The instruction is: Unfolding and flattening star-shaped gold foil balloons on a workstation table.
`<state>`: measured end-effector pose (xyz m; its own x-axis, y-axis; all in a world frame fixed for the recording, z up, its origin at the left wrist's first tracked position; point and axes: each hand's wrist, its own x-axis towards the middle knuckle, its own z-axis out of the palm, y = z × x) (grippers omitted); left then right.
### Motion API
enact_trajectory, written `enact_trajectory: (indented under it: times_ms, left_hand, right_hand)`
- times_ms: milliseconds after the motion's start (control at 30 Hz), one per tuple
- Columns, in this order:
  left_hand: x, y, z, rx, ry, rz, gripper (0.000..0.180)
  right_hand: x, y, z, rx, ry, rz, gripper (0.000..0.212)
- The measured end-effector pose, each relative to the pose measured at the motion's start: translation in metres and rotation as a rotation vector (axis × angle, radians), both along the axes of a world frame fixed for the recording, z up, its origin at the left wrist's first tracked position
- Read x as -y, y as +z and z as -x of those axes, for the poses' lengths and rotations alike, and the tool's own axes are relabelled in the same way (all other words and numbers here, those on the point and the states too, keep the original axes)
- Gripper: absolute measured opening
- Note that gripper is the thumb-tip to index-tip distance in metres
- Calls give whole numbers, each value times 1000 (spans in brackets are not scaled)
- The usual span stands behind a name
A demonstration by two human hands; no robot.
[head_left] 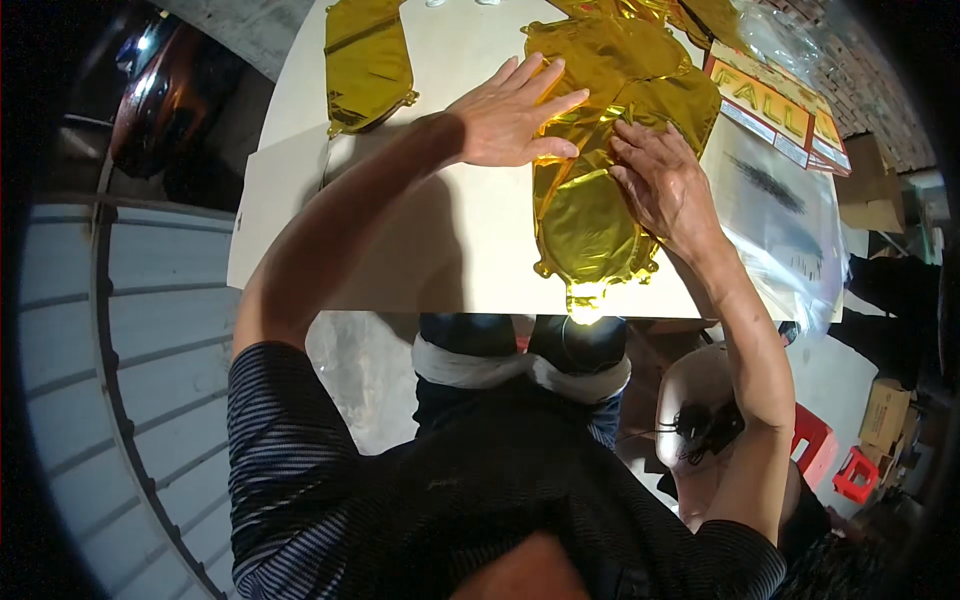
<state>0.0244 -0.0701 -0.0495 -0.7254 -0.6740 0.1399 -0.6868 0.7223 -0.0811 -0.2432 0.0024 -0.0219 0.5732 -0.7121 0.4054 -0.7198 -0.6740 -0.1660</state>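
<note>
A flat, shiny gold foil balloon [588, 225] lies on the white table, its narrow tab at the front edge catching bright light. Its foil runs back under both hands toward more gold foil. My left hand [512, 115] is open, fingers spread, with its fingertips on the left edge of the foil. To its right, my right hand [660, 180] rests on the foil with fingers slightly bent and laid over the surface. Nothing shows gripped in either hand. Another flat gold foil balloon [368, 68] lies apart at the far left.
The white table [400, 240] has a curved left side. On the right are printed orange and yellow packages [770, 105] and clear plastic bags [780, 200]. Crumpled gold foil [640, 10] lies at the back. Red stools [855, 475] and cardboard boxes [885, 415] stand on the floor at right.
</note>
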Motion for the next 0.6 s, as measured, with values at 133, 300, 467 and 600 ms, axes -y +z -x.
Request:
enact_trajectory:
  times_ms: [133, 300, 467, 600]
  left_hand:
    - [0, 0, 0, -24, -20, 1, 80]
    - [-1, 1, 3, -4, -17, 3, 82]
    - [1, 2, 3, 59, 22, -31, 86]
    - [-6, -1, -1, 61, 22, -29, 88]
  right_hand:
    - [14, 14, 5, 62, 4, -157, 31]
    - [72, 6, -4, 14, 20, 118, 38]
    - [93, -22, -12, -105, 42, 73, 41]
    - [87, -28, -11, -25, 40, 115, 42]
